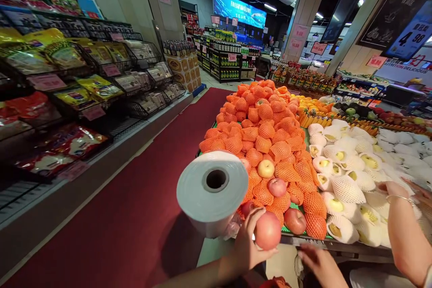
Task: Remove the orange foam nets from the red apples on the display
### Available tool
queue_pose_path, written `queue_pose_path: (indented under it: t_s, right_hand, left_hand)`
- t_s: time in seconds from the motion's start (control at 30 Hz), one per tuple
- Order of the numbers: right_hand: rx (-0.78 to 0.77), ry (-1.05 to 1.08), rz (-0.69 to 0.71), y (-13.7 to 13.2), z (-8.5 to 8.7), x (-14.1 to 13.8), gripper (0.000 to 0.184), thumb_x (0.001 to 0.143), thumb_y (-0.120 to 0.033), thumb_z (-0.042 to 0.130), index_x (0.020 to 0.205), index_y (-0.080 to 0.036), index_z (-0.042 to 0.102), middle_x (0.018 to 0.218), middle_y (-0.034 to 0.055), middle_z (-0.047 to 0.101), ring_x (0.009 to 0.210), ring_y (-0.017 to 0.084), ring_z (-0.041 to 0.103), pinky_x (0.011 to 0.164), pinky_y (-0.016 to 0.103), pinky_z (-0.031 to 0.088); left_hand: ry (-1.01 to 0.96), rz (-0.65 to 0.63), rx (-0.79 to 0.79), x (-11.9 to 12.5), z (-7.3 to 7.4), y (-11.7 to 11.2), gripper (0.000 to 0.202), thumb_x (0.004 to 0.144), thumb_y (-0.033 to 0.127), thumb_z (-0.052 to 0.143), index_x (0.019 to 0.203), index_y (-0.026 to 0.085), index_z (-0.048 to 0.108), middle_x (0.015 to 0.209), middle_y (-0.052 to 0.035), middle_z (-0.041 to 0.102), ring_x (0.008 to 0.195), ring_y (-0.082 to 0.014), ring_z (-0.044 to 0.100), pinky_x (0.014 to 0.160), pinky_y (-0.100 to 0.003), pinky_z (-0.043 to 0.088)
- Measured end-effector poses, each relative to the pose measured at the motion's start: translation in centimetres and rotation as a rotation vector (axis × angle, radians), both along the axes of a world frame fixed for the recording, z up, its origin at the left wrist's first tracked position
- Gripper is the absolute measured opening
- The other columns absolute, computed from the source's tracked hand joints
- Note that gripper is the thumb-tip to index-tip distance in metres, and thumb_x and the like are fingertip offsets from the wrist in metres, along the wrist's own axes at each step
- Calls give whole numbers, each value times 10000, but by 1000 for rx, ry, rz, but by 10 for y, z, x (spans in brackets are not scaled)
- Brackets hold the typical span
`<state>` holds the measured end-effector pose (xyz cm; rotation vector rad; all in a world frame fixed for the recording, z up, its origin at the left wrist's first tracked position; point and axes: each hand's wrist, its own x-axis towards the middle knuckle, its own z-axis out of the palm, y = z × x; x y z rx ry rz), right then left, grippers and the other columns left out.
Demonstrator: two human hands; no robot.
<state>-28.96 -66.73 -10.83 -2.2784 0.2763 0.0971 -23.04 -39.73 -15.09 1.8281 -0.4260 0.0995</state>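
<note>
My left hand [251, 243] is closed around a bare red apple [267, 231] at the front edge of the fruit stand, fingers and thumb wrapping its left side and underside. To the right and a little lower, my right hand [319, 261] reaches in with fingers stretched out and slightly blurred; I see nothing held in it. Beyond both hands rises a heap of apples in orange foam nets [266, 144]. Several bare apples lie at its front, including a red apple [295, 221] and a yellowish one [266, 168]. Something orange [275, 282] shows at the bottom edge.
A big roll of plastic bags [192, 189] stands left of the apples. Another person's arm with a bracelet [400, 207] reaches over pale fruit in white foam nets [347, 189] at right. Shelves of packaged food [97, 87] line the left, beside a dark red floor strip [135, 198].
</note>
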Motion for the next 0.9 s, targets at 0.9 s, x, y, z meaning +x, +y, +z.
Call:
queue_pose_path:
  t_s: [0.9]
  right_hand:
    - [-367, -176, 331, 20, -2, 177, 574, 891, -419, 699, 1397, -164, 609, 1444, 191, 585, 1258, 397, 625, 1020, 546, 550]
  left_hand:
    - [256, 398, 635, 111, 2, -21, 855, 709, 399, 931, 1412, 117, 535, 1429, -192, 631, 1356, -374, 578, 1164, -507, 421]
